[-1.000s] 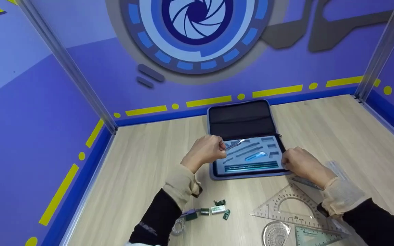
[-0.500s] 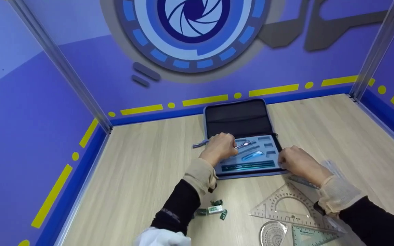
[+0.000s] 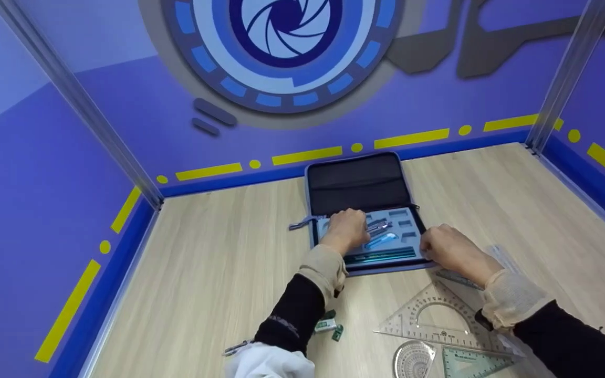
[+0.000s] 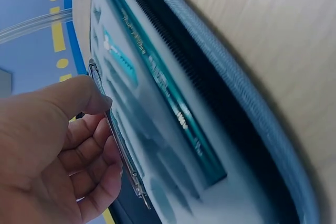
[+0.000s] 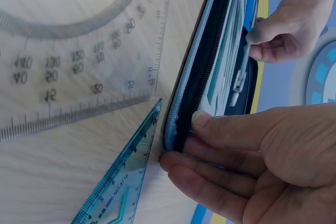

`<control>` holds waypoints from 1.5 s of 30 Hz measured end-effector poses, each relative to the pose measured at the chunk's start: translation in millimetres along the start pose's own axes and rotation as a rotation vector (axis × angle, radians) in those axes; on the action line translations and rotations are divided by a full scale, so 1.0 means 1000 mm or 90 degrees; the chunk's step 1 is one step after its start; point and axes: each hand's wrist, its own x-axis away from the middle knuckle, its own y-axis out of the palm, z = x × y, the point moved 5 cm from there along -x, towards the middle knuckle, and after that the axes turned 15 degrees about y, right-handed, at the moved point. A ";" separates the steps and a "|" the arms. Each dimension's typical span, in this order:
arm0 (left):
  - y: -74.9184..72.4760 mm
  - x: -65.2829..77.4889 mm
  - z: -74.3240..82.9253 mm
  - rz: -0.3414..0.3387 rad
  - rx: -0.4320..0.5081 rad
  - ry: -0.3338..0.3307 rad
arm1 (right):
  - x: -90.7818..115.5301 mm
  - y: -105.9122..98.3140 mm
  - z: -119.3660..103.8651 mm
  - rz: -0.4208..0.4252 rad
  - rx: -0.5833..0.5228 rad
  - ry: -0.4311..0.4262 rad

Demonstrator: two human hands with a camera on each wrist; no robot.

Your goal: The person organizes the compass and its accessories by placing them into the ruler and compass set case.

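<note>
My left hand [image 3: 346, 230] is over the left half of an open zip case [image 3: 357, 185]. Between thumb and fingertips it pinches a slim, silver-and-clear mechanical pencil [image 4: 122, 142], held close above the diagonal grooves of the pale blue foam tray [image 4: 239, 195]. My right hand [image 3: 455, 253] grips the case's near right corner, thumb on the inner edge and fingers against the outside in the right wrist view. A small blue cutter knife [image 4: 121, 59] and several teal pencils [image 4: 168, 93] lie in their slots.
A clear set square [image 3: 413, 317], a round protractor [image 3: 414, 359] and a green set square [image 3: 473, 362] lie at the front right. A clear ruler [image 3: 503, 257] lies beside the right wrist. A small white eraser [image 3: 325, 325] and green pieces sit near the left sleeve.
My left hand has moved right and over the foam tray, bringing the mechanical pencil close to the grooves. My right hand keeps its hold on the case corner. The head view has shifted slightly.
</note>
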 end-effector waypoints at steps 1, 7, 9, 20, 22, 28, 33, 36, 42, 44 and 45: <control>0.001 -0.001 0.000 -0.001 -0.004 -0.001 | 0.000 0.000 0.000 0.001 0.002 0.000; 0.008 -0.003 0.001 -0.007 -0.009 -0.008 | -0.001 0.000 -0.001 0.006 0.008 0.006; 0.010 -0.004 0.001 -0.008 -0.008 -0.009 | -0.001 0.000 0.000 0.005 0.005 0.006; 0.013 -0.003 -0.001 0.004 -0.013 -0.014 | 0.000 0.001 0.001 0.010 0.004 0.005; 0.013 -0.003 -0.001 0.005 -0.018 -0.012 | 0.000 0.001 0.001 0.008 0.003 0.009; 0.012 -0.002 -0.001 0.005 -0.027 -0.019 | 0.003 0.000 0.000 0.012 -0.012 -0.014; 0.010 -0.001 -0.001 0.016 0.003 -0.014 | 0.004 0.000 0.000 0.017 -0.019 -0.026; 0.009 0.000 0.000 0.027 0.008 -0.008 | 0.004 0.000 0.001 0.010 -0.018 -0.013; 0.008 0.002 -0.001 0.022 -0.010 0.001 | 0.004 0.000 0.001 0.010 -0.012 -0.007; 0.007 0.003 -0.002 0.019 -0.008 0.003 | 0.004 0.000 0.001 0.011 -0.006 -0.003; 0.006 0.004 -0.003 0.020 -0.009 0.006 | 0.003 0.000 0.001 0.009 -0.004 0.001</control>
